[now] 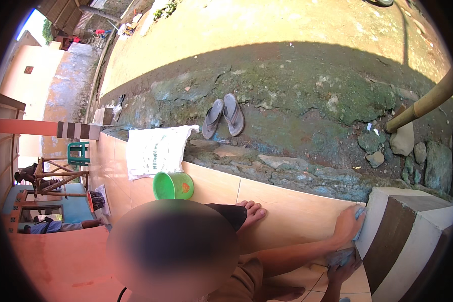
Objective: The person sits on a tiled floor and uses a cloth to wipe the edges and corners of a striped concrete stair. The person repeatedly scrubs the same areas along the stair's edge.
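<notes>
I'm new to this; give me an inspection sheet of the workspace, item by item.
Surface: tan tiles beside a rough stone edge.
Job's things: bluish cloth, grey cloth, striped pillar.
Clutter: bucket and white sack close together; slippers on the ground.
Hands: left hand on the bluish cloth at the pillar's foot, grip partly hidden; right hand holds the grey cloth.
Cables: short dark cord, lower edge.
Surroundings: stool, bamboo pole, stones.
</notes>
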Available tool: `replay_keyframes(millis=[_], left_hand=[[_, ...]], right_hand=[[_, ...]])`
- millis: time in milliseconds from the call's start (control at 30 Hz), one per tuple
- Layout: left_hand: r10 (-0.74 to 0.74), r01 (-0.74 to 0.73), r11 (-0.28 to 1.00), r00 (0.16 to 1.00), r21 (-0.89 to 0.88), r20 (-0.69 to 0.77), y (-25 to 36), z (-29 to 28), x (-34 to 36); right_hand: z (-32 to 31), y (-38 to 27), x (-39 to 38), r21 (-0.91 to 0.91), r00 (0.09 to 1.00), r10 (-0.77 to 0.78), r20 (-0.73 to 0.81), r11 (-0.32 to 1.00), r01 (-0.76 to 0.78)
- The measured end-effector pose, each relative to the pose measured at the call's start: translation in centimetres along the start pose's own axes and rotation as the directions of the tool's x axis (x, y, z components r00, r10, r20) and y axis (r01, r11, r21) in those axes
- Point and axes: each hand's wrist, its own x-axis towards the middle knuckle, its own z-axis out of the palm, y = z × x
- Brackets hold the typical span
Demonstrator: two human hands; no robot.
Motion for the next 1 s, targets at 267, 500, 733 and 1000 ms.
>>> replay_keyframes(millis=[267, 500, 733, 1000], left_hand=[[0.070, -0.069, 0.997, 0.996, 0.026, -0.053, -0.3, -0.1, 1.8], [0.076, -0.073, 0.997, 0.989, 0.029, -0.124, -0.1, -0.4, 2.9], [0.068, -0.069, 0.998, 0.994, -0.009, -0.080, 0.8, 0.1, 0.5], [0.049, -0.044, 0.997, 0.996, 0.068, -0.072, 0.4, -1.0, 0.7]], right_hand=[[0.7, 1.1, 0.4, 0.004, 1.000, -0.023, 0.022, 1.000, 0.022], [0.6, 0.2, 0.5, 0.056, 0.999, -0.027, 0.041, 0.998, 0.025], [-1.4, -1.2, 1.8, 0.014, 0.994, -0.093, -0.063, 0.996, 0.094], [-0.6, -0.7, 1.5, -0.003, 0.999, -0.031, 0.037, 0.999, 0.032]])
